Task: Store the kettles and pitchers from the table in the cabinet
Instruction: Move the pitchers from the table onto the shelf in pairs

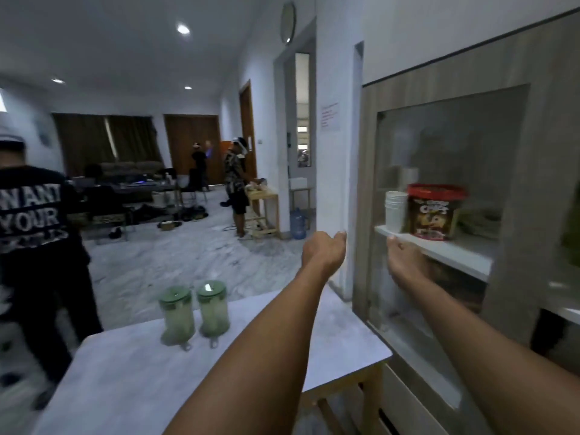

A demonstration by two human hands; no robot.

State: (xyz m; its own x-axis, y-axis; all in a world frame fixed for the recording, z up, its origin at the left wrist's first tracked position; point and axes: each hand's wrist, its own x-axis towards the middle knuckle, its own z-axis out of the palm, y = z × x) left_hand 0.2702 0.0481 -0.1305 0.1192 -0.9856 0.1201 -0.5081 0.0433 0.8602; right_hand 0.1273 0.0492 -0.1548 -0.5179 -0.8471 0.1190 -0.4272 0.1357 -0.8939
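Observation:
Two clear pitchers with green lids, the left pitcher [176, 315] and the right pitcher [213, 309], stand side by side at the far edge of the white table [131, 381]. No hand touches them. To the right is the wood-framed cabinet door [521, 215] with a glass pane. My left hand [324, 251] is curled around the door's left edge. My right hand [405, 262] is stretched out by the glass, close to the front of a white shelf [455, 254], and holds nothing. Motion blur hides whether it touches the glass.
On the shelf stand stacked white cups [395, 211] and a red-lidded cereal tub [434, 211]. A person in a black printed shirt [34, 221] stands close at the left. Further off are other people, a wooden cart [266, 211] and a water bottle [297, 222].

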